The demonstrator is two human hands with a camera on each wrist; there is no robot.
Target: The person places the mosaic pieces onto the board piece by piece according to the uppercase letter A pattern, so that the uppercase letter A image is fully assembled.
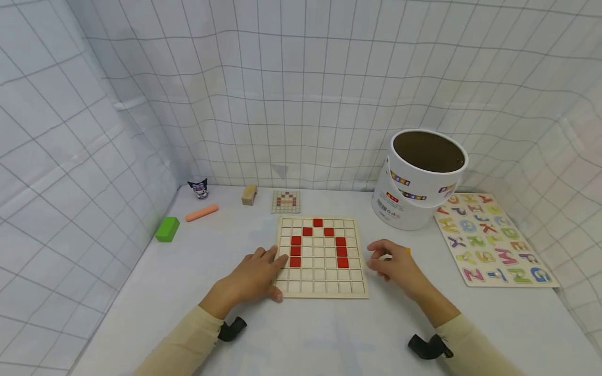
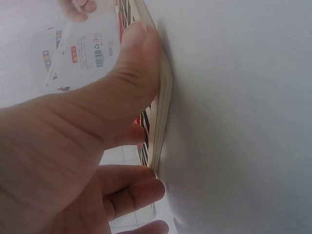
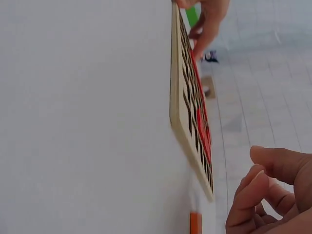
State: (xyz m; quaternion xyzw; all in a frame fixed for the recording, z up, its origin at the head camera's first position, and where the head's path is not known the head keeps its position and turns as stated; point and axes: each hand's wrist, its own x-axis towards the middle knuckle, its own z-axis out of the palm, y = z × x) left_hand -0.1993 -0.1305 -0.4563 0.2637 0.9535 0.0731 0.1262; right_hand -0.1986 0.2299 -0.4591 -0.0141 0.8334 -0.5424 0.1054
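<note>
A wooden grid board (image 1: pixel 322 257) is laid flat on the white tabletop (image 1: pixel 188 271), directly in front of the person. Red square tiles (image 1: pixel 295 251) are seated in its cells in an arch shape, and most other cells are bare. The board's near left corner is held by the left hand (image 1: pixel 256 275): the thumb (image 2: pixel 131 73) is pressed along the board's edge and the fingers are laid on its left margin. The right hand (image 1: pixel 396 265) is held just beside the board's right edge, apart from it, with its fingers loosely curled toward the thumb. A small orange piece (image 3: pixel 195 222) is seen on the tabletop close by this hand; whether anything is pinched between the fingertips cannot be told.

Several slips could be expected from here. If a tile is brought in at a slant, it could be caught on a cell wall and left tilted rather than seated. A neighbouring red tile could be knocked out of its cell by a careless fingertip, and the arch would be spoiled. Were the left hand's pressure eased, the board could be slid across the smooth tabletop by a push from the right. The white tub (image 1: pixel 416 180) and the alphabet puzzle (image 1: pixel 491 237) are near the right forearm and could be brushed by a wide sweep.
</note>
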